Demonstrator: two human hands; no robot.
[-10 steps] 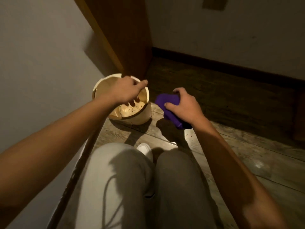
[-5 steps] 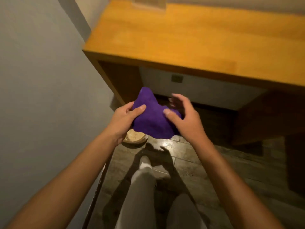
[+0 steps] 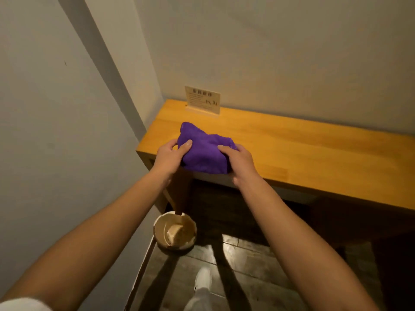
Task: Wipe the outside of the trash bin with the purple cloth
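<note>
Head view | we grip the purple cloth [image 3: 203,151] with both hands, left hand [image 3: 168,158] and right hand [image 3: 240,163], above the wooden desk [image 3: 314,149] edge | trash bin [image 3: 174,232] stands on the floor directly below, nearer our left hand

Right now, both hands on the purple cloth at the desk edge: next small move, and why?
Probably release it. The bunched purple cloth sits at the front corner of the orange wooden desk, pinched by left hand and right hand, while the round cream trash bin stands untouched on the floor below.
</note>
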